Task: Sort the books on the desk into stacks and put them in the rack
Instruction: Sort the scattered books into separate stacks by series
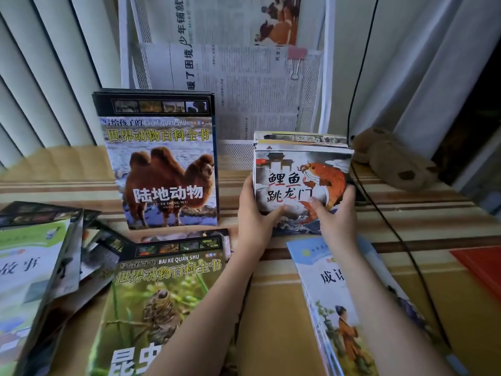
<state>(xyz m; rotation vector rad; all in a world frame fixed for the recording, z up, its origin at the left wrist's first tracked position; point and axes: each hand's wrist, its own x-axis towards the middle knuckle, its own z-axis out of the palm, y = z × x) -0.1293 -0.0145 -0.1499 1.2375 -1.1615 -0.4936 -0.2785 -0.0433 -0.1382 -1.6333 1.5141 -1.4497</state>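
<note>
Nearest the wearer, at six o'clock, an insect encyclopedia (162,302) lies flat on the striped desk (271,308), and at five o'clock a pale-blue idiom book (349,308) lies with its long axis running away toward twelve. At eight o'clock a loose heap of green-covered books (35,272) waits unsorted.

Past these, both hands meet on the task's thing in hand — a small stack of picture books (301,183) with a red carp on the front cover, held upright at about one o'clock. The left hand (254,215) clasps its left edge with the thumb laid across the cover; the right hand (334,213) wraps the right edge, thumb likewise on the front. Both are clamped on the stack, neither nearer than the other.

The move ahead likely turns on one relation — the white mesh rack (321,77) stands directly behind the stack at twelve o'clock, newspapers already in it, so the stack would probably go up and away. At eleven o'clock a camel encyclopedia stack (162,164) stands upright beside the rack.
</note>
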